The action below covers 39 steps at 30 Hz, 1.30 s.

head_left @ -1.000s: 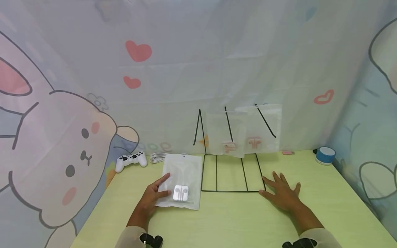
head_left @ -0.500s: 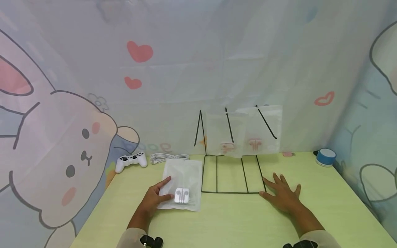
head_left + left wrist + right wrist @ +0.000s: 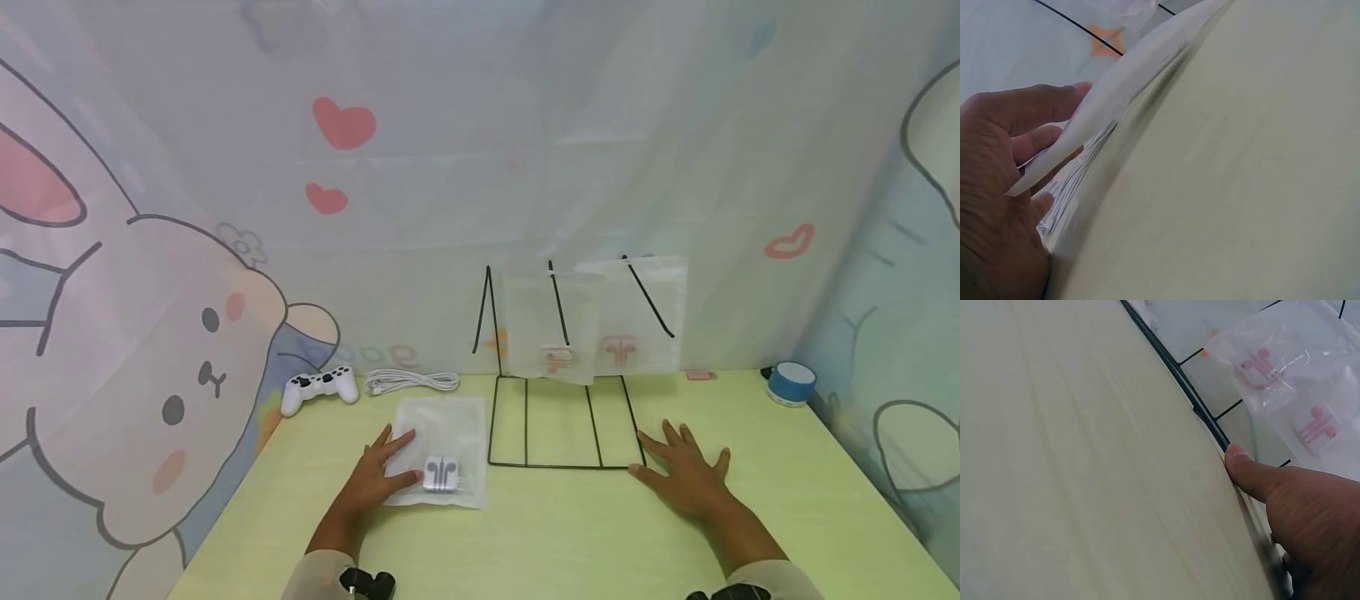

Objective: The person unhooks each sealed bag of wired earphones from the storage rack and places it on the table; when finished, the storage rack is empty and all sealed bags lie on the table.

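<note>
Your L hand [image 3: 367, 482] grips pouch [image 3: 450, 427], fingers at L edge; R hand [image 3: 686, 477], fingers spread, touches rack [image 3: 562, 466]. Pouch prob. light, floppy; hold edges, not earphones [image 3: 440, 473].

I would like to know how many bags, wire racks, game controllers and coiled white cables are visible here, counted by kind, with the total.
Bags: 3 (the held bag in the left hand, the front hanging bag and the rear hanging bag)
Wire rack: 1
Game controller: 1
Coiled white cable: 1
Total: 6
</note>
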{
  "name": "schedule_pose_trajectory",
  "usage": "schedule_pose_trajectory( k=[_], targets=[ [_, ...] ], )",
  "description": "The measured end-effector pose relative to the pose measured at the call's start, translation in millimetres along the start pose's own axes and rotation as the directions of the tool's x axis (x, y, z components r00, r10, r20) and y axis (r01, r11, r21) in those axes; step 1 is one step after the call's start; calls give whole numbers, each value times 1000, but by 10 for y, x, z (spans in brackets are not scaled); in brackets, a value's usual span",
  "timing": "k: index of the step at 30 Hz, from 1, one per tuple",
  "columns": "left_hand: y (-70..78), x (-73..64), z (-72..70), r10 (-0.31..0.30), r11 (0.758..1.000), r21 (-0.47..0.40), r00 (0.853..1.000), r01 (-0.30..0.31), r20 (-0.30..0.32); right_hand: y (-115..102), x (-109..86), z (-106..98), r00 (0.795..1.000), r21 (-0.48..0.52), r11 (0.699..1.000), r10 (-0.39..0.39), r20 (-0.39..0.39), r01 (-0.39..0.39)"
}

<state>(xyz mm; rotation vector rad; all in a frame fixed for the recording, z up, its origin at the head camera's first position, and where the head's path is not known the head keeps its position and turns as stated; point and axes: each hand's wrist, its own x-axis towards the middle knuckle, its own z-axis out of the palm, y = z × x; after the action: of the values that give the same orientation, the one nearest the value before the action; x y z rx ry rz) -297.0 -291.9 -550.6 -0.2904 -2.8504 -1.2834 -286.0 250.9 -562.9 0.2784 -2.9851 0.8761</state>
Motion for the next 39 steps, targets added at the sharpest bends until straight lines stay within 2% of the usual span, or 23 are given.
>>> schedule_pose_trajectory(
  k=[6, 15, 22, 24, 32, 39],
  targets=[
    [12, 16, 13, 6, 999, 45, 1000, -6, 1, -7, 1, -17, 1000, -1, 1000, -3, -1, 3],
    [6, 30, 54, -29, 995, 97, 1000, 30, -11, -1, -9, -26, 1000, 2, 1000, -6, 2, 6],
    [18, 43, 75, 27, 986, 167, 1000, -24, -12, 3, -7, -21, 1000, 7, 1000, -6, 5, 6],
    [3, 49, 83, 27, 984, 178, 1000, -26, -5, 8, 0, -16, 1000, 3, 1000, -5, 4, 5],
    [-19, 46, 72, 8, 984, 178, 1000, -13, 26, 36, 11, 14, 1000, 2, 1000, -6, 1, 6],
    [-8, 33, 66, 26, 987, 161, 1000, -25, -8, 18, -2, 15, 1000, 12, 1000, -8, -2, 8]
  ],
)
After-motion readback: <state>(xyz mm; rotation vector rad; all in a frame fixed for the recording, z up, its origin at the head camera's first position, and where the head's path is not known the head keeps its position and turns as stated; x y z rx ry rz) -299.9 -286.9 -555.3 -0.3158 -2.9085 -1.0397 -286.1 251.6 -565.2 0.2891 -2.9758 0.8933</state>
